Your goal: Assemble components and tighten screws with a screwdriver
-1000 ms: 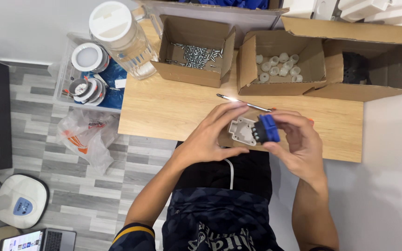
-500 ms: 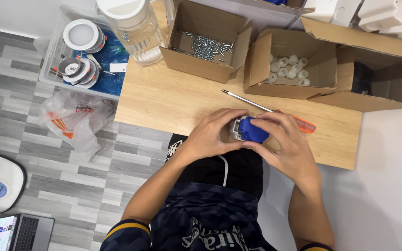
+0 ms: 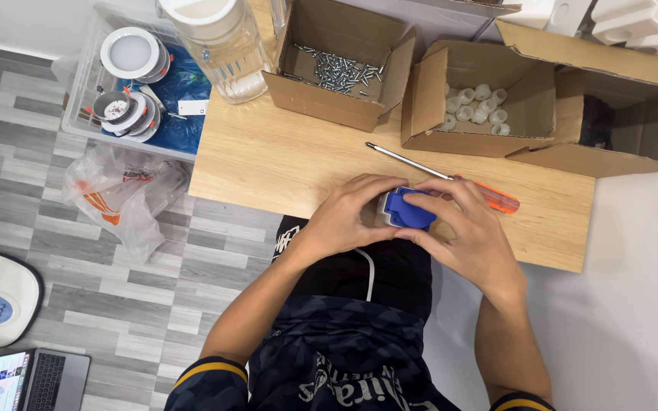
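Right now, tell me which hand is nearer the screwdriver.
Right. The right hand lies over the screwdriver, fingers crossing its shaft near the orange handle. The left hand sits further left, below the tip.

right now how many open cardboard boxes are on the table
3. The left box holds metal screws, the middle box holds small white caps, and the right box holds something dark, too shadowed to identify. Others may sit beyond the top edge.
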